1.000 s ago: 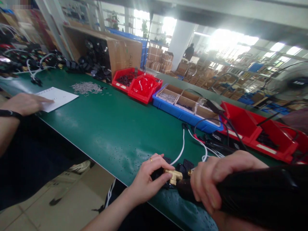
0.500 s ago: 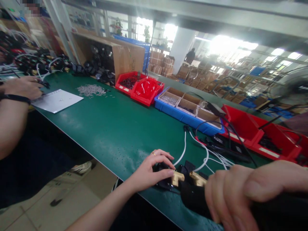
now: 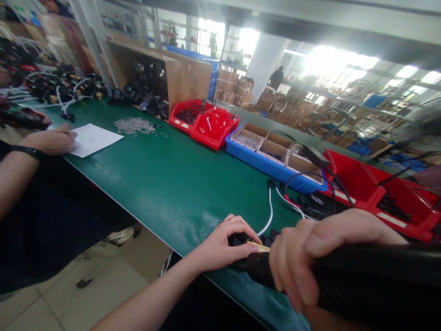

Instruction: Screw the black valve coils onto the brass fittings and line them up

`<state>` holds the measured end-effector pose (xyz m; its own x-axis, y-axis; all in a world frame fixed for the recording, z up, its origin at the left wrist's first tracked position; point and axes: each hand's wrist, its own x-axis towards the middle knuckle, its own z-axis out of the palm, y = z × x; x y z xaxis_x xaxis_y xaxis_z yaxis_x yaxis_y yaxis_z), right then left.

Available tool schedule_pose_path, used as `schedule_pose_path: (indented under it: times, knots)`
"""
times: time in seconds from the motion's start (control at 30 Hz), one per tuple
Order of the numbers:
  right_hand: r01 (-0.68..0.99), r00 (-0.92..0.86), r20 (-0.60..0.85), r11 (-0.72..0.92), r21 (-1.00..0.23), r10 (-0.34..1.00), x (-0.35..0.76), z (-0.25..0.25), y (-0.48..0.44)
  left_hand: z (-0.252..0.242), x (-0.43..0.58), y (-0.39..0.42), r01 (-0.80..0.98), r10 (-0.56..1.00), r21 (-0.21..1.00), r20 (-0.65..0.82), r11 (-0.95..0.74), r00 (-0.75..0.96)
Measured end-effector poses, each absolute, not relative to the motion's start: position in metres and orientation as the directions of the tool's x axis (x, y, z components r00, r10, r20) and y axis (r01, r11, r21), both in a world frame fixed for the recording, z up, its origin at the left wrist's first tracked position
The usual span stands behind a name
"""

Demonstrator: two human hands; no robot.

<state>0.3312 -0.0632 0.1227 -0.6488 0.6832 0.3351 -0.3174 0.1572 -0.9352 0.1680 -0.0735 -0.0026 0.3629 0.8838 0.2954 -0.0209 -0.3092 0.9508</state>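
My left hand [image 3: 225, 243] curls over a black plastic part on the bench, thumb and index finger against a brass fitting [image 3: 261, 247] set in it. Most of the black part is hidden beneath the fingers. In my right hand [image 3: 299, 262] is a thick black electric screwdriver [image 3: 379, 280], its body running off the right edge. The tool's front end [image 3: 257, 269] lies close beside the brass fitting; its tip cannot be made out. A white cable [image 3: 270, 209] runs behind the part.
Beyond my hands stand a blue tray [image 3: 272, 165] of small parts and red bins [image 3: 213, 131]. Loose pale pieces [image 3: 134, 125] lie in a heap on the green bench [image 3: 165, 184]. At left, a co-worker's hand [image 3: 55, 140] touches a white sheet [image 3: 99, 138].
My right hand has brought the screwdriver left, closer to my left hand, covering more of the parts and cables. The co-worker's hand has moved down and right over the sheet.
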Motion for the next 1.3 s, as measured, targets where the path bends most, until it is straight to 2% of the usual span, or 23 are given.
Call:
schedule_pose_path:
  times: [0.07,0.13,0.2,0.37,0.43,0.53,0.6,0.7,0.8,0.93,1.0,1.17,1.3]
  knots:
    - [-0.336,-0.663,0.325,0.120,-0.934,0.674,0.320,0.127,-0.070,-0.003,0.168,-0.074,-0.021,0.882,0.950,0.298,-0.312,0.364]
    - [-0.307,-0.547,0.300,0.147,-0.940,0.782,0.313,0.127,-0.077,-0.002,0.169,-0.073,-0.020,0.881,0.949,0.300,-0.315,0.367]
    - [-0.276,-0.468,0.289,0.173,-0.946,0.835,0.309,0.124,-0.081,-0.001,0.169,-0.073,-0.021,0.881,0.950,0.297,-0.311,0.368]
    - [-0.282,-0.468,0.288,0.167,-0.945,0.836,0.311,0.123,-0.077,0.001,0.170,-0.074,-0.033,0.889,0.955,0.287,-0.295,0.358]
    - [-0.281,-0.561,0.269,0.125,-0.951,0.783,0.315,0.127,-0.069,0.000,0.171,-0.074,-0.043,0.892,0.955,0.291,-0.295,0.345]
    - [-0.234,-0.809,0.190,-0.009,-0.972,0.556,0.319,0.133,-0.056,-0.001,0.173,-0.075,-0.057,0.899,0.955,0.293,-0.290,0.325]
    - [-0.257,-0.850,0.200,-0.052,-0.965,0.488,0.320,0.133,-0.051,-0.001,0.174,-0.076,-0.079,0.903,0.954,0.299,-0.289,0.309]
    - [-0.378,-0.776,0.296,-0.035,-0.925,0.557,0.319,0.127,-0.050,-0.001,0.174,-0.076,-0.096,0.907,0.953,0.302,-0.286,0.294]
    - [-0.427,-0.749,0.358,0.006,-0.904,0.557,0.317,0.118,-0.057,-0.003,0.174,-0.076,-0.061,0.913,0.961,0.275,-0.269,0.302]
    - [-0.488,-0.522,0.444,0.172,-0.856,0.728,0.312,0.112,-0.071,-0.008,0.174,-0.076,-0.050,0.914,0.961,0.276,-0.274,0.298]
    - [-0.503,-0.464,0.444,0.185,-0.845,0.767,0.313,0.110,-0.072,-0.009,0.174,-0.076,-0.059,0.909,0.955,0.296,-0.291,0.293]
    - [-0.478,-0.772,0.453,0.062,-0.876,0.447,0.326,0.110,-0.060,-0.005,0.173,-0.075,-0.085,0.903,0.955,0.298,-0.286,0.311]
    - [-0.452,-0.760,0.436,0.091,-0.887,0.482,0.333,0.108,-0.059,-0.001,0.172,-0.074,-0.072,0.905,0.962,0.273,-0.264,0.328]
